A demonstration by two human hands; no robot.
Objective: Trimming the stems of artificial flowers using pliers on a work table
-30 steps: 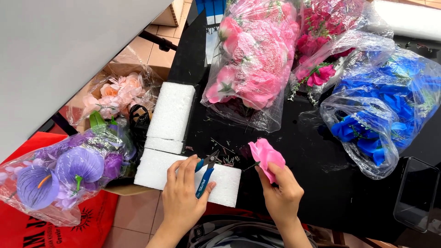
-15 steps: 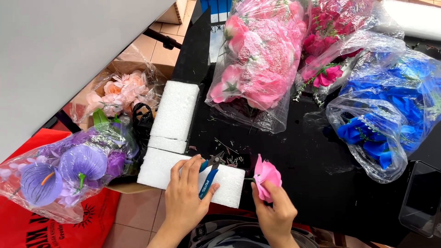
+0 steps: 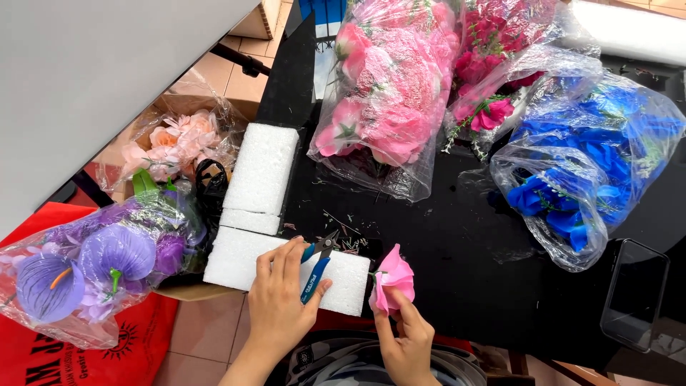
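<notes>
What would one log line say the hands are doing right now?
left hand: holds blue-handled metal cutters on white foam block | right hand: holds pink fabric flower | surface: black table

flower bags (image 3: 386,107): 5 | foam blocks (image 3: 263,171): 2 | cutters (image 3: 315,270): 1 | phone (image 3: 633,294): 1

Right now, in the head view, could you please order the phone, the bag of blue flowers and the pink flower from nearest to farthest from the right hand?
From the right hand:
1. Pink flower, held in its fingers, just above it.
2. Phone, lying flat to the right.
3. Bag of blue flowers, up and to the right.
</notes>
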